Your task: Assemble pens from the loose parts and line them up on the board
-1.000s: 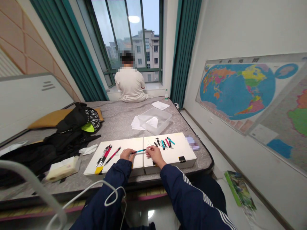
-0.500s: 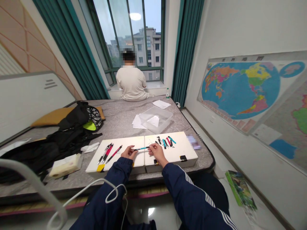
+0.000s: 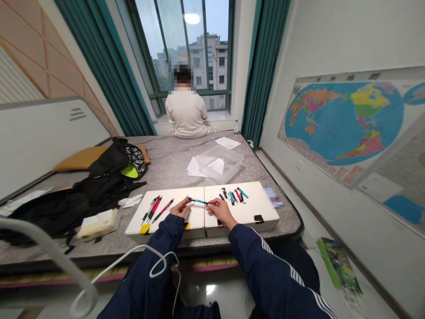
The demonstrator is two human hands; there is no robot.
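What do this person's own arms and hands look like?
The left hand and right hand wear no gloves. Both arms have long navy-blue fabric sleeves; parallel white stripes run along the right one. A thin, looping white cable crosses in front of the left sleeve; I cannot tell whether it touches.

Even, moderately bright light fills the room, with pale daylight in the window (image 3: 175, 35) at top centre. A round white glow (image 3: 191, 18) shows on the glass, and a small glare spot (image 3: 210, 289) shines on the floor at bottom centre. Shade gathers beneath the bed (image 3: 166, 153). Wide-angle stretch skews the map (image 3: 343, 122) at right. The hands (image 3: 222, 212) look fairly sharp; the pen (image 3: 199, 201) lacks fine detail. Mosaic blocks hide the seated person's (image 3: 186, 114) head.
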